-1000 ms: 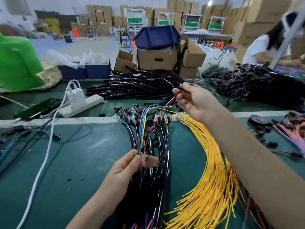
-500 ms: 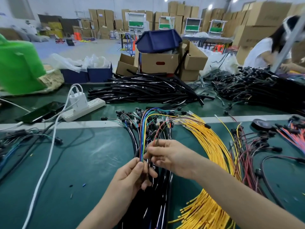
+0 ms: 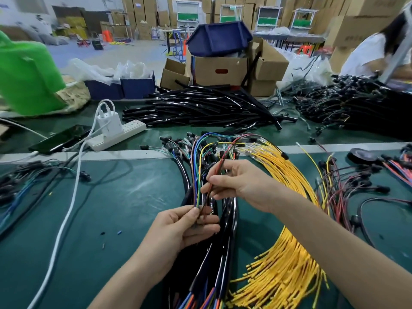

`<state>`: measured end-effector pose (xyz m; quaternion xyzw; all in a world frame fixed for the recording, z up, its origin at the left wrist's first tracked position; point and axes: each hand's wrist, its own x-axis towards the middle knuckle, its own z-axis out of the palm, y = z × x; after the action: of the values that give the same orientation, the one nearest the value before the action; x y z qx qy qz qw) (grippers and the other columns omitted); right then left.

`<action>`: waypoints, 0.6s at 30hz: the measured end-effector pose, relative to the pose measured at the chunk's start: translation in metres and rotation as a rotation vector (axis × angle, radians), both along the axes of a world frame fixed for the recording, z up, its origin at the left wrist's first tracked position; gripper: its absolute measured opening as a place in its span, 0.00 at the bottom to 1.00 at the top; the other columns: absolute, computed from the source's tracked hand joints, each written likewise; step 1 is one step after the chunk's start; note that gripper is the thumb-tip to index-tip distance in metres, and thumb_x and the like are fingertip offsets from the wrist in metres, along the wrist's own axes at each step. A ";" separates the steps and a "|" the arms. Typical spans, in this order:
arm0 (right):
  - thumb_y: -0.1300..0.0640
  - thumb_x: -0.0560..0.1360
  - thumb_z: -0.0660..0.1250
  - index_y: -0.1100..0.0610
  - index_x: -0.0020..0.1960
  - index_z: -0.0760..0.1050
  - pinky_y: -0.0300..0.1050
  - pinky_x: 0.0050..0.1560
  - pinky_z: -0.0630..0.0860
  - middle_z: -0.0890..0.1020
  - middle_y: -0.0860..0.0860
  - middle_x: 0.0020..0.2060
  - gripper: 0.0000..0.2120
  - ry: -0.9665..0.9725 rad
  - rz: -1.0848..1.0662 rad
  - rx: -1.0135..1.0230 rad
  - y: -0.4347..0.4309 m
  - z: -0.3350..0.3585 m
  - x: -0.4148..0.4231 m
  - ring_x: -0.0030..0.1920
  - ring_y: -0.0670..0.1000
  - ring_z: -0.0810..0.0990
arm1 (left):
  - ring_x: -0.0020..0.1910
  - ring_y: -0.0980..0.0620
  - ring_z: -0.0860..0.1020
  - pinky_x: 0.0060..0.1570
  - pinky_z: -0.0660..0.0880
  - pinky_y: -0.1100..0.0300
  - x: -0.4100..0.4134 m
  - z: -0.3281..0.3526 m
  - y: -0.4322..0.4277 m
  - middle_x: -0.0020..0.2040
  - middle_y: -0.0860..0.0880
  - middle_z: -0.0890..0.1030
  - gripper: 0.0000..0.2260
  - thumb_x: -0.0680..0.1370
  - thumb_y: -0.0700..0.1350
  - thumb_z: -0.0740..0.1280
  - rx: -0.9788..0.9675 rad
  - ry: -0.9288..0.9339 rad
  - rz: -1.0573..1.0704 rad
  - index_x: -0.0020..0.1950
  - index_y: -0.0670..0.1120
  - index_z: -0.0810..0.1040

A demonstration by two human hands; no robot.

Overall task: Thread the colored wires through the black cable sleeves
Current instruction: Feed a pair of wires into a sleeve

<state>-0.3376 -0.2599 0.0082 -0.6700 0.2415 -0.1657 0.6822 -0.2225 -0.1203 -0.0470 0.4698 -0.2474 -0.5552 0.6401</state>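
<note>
My left hand (image 3: 187, 228) grips the top end of a black cable sleeve (image 3: 201, 270) together with a bundle of coloured wires (image 3: 196, 175) that rises out of it: blue, green, yellow and brown. My right hand (image 3: 236, 181), just above and to the right, pinches a red wire (image 3: 226, 156) between thumb and fingers. That red wire slants down to the sleeve mouth at my left fingertips. Under both hands lies a heap of sleeved black cables (image 3: 229, 219) on the green mat (image 3: 124, 208).
A fan of yellow wires (image 3: 287, 259) lies to the right, with red and black connector leads (image 3: 347, 186) beyond. Loose black sleeves (image 3: 200, 108) are piled at the back. A white power strip (image 3: 116, 136), phone (image 3: 60, 139) and white cable (image 3: 66, 210) sit left. A person (image 3: 374, 52) works far right.
My right hand came back from a far reach with the red wire, down to just above my left hand. My left hand kept its hold on the sleeve and bundle.
</note>
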 end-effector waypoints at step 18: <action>0.61 0.76 0.68 0.64 0.48 0.79 0.37 0.33 0.78 0.83 0.55 0.34 0.06 0.323 -0.234 -0.221 -0.071 0.010 -0.068 0.31 0.48 0.81 | 0.23 0.53 0.74 0.31 0.81 0.57 0.018 -0.019 0.002 0.28 0.45 0.76 0.12 0.70 0.39 0.60 -0.040 -0.033 0.007 0.32 0.41 0.81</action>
<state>-0.4061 -0.3309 0.0187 -0.7258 0.4041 -0.1598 0.5332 -0.2041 -0.1183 -0.0662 0.4670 -0.2675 -0.5401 0.6470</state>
